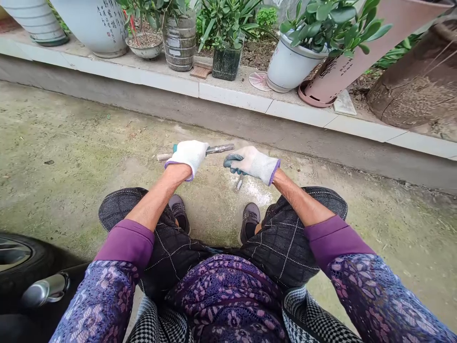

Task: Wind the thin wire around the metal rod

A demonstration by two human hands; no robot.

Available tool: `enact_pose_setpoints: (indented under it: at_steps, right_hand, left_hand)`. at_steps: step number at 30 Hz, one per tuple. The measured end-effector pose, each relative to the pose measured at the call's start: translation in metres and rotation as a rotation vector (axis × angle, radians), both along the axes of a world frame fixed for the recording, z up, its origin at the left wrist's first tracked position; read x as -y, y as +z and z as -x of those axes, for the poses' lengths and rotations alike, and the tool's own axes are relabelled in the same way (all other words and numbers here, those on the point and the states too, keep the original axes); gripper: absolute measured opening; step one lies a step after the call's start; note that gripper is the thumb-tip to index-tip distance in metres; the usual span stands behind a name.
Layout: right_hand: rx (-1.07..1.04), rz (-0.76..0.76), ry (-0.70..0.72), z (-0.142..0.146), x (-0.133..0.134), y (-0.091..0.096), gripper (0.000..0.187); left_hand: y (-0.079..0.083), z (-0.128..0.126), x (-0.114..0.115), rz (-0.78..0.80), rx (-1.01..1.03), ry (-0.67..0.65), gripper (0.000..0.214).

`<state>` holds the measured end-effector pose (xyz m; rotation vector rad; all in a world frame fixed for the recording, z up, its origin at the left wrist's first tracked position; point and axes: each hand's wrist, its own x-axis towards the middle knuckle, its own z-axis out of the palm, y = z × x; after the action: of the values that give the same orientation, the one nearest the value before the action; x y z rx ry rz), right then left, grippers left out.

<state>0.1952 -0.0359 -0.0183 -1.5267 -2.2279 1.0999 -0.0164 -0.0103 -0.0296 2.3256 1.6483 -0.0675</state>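
My left hand (189, 153), in a white glove with a dark green grip coating, is closed around a short stick (220, 148). The stick lies roughly level; its pale end sticks out on the left and its rough, greyish end on the right. Just right of that end is my right hand (246, 162), gloved alike, with its fingers curled. What they close on is hidden. A small greyish, shiny piece (239, 183) shows just below the fingers; I cannot tell whether it is held or lies on the ground.
White powdery bits (259, 192) are scattered on the mossy concrete (71, 143) by my right shoe (251, 214). Ahead runs a low tiled ledge (232, 97) bearing several potted plants, among them a white pot (293, 66). A vehicle wheel (21, 255) stands at the left.
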Motion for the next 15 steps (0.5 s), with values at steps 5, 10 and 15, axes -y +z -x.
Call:
enact_pose_setpoints:
  at_steps: [5, 10, 15]
  right_hand:
    - [0.161, -0.169, 0.102, -0.010, -0.016, 0.008, 0.022]
    - [0.062, -0.075, 0.050, -0.015, -0.034, -0.002, 0.027]
    - [-0.161, -0.019, 0.012, -0.015, -0.037, -0.007, 0.028]
  left_hand:
    - [0.003, -0.018, 0.016, -0.039, -0.315, -0.178, 0.034]
    - [0.017, -0.021, 0.024, 0.022, -0.305, -0.263, 0.036]
    - [0.031, -0.008, 0.023, 0.038, -0.197, -0.186, 0.036]
